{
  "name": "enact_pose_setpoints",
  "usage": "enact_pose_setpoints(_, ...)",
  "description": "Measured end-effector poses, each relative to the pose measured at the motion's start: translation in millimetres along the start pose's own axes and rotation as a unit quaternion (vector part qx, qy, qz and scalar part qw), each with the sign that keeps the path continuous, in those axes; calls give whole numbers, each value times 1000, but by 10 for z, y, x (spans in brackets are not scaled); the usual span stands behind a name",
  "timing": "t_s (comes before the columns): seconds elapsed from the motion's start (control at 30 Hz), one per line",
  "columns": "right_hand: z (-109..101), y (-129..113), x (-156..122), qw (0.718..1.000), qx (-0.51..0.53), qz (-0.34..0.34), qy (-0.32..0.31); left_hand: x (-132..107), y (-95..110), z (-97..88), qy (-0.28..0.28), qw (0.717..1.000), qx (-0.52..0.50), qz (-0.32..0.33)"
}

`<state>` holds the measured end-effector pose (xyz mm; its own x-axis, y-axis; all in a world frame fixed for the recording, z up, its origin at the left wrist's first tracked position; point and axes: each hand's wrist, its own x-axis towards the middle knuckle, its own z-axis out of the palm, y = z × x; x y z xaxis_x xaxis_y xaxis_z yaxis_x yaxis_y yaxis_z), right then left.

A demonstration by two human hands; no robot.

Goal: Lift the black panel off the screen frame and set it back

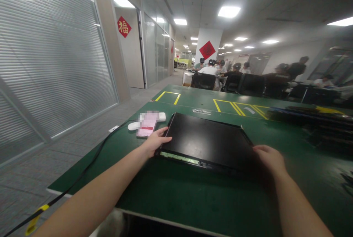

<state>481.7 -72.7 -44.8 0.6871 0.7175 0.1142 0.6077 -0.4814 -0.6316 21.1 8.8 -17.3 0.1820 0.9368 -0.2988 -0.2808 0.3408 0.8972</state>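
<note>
A flat black display panel (208, 136) lies face up over the green table (187, 193), with a green circuit strip (179, 157) along its near edge. At its left edge, my left hand (156, 142) grips the rim, thumb on top and the other fingers partly hidden. My right hand (271, 158) closes on the opposite edge, its fingertips at the rim. Whether the panel rests fully on the table or is slightly raised, I cannot tell. Just beyond my left hand lies a phone (147, 128) with a lit pink screen, partly blurred out.
White rounded items (133, 126) sit beside the phone. A black cable (96, 152) runs over the table's left edge. Dark stacked panels (311, 119) are at the right. Yellow tape lines (237, 108) mark the far table. Several people (208, 68) sit beyond it.
</note>
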Motion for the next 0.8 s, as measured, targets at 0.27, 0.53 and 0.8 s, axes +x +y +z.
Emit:
enact_pose_setpoints(0.27, -24, -32, -30, 1000, -2, 9, -8, 19, -17, -28, -36, 999, 27, 15)
enact_pose_setpoints(0.53, -15, -41, -32, 1000, -2, 10, -15, -20, -11, -21, -76, 995, 41, 57)
enact_pose_setpoints(0.8, -33, -79, -61, 1000, -14, 2, -14, -75, 44, 14, -90, 994, 26, 64)
